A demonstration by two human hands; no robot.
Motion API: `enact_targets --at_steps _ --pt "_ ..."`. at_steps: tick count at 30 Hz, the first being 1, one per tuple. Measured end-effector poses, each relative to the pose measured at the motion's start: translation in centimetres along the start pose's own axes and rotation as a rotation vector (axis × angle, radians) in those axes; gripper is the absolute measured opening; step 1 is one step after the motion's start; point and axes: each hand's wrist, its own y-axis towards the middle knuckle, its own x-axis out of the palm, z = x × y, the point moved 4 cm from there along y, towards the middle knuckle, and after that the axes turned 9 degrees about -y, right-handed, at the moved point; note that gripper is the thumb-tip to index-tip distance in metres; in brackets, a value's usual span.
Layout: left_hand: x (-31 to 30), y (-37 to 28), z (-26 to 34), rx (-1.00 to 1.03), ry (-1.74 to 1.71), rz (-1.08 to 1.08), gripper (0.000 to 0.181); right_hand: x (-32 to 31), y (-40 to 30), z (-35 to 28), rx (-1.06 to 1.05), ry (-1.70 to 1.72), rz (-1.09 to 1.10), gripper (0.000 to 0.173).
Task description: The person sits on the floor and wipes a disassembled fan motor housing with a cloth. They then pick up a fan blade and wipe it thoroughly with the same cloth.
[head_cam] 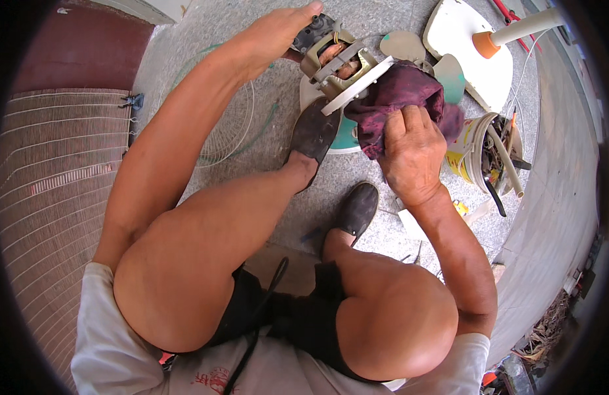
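Observation:
An electric fan motor (336, 61) with copper windings showing is held up above my left shoe. My left hand (270, 39) grips its black rear housing (315, 32), the thumb on the far side and the other fingers mostly hidden. At the motor's front sits a white round plate (358, 85), seen nearly edge-on. My right hand (415, 150) clutches a crumpled dark maroon cloth (400, 94) against the front side of this plate. What lies under the cloth is hidden. Grey-green fan blades (450, 79) show beyond it; whether they join the motor I cannot tell.
A wire fan guard (225, 123) lies on the stone floor at left. On the right are a white fan base (469, 54) with a pole (529, 27) and a bucket (467, 143) of tools and pipe. A yellow item (461, 207) lies near my right forearm.

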Motion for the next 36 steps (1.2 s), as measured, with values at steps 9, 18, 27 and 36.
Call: enact_targets --at_steps 9,18,27,36 --pt "0.4 0.9 -0.8 -0.021 -0.168 -0.031 0.049 1.3 0.5 0.7 -0.112 -0.047 -0.024 0.017" --pt "0.1 1.0 -0.7 -0.069 -0.187 -0.113 0.049 2.8 0.2 1.6 0.173 0.504 -0.187 0.021" --pt "0.0 0.5 -0.2 -0.094 -0.187 -0.105 0.048 5.4 -1.5 -1.4 1.222 2.319 -0.423 0.029" --pt "-1.5 0.4 -0.1 -0.038 0.043 -0.142 0.058 4.6 -3.4 4.6 1.379 1.527 -0.074 0.037"
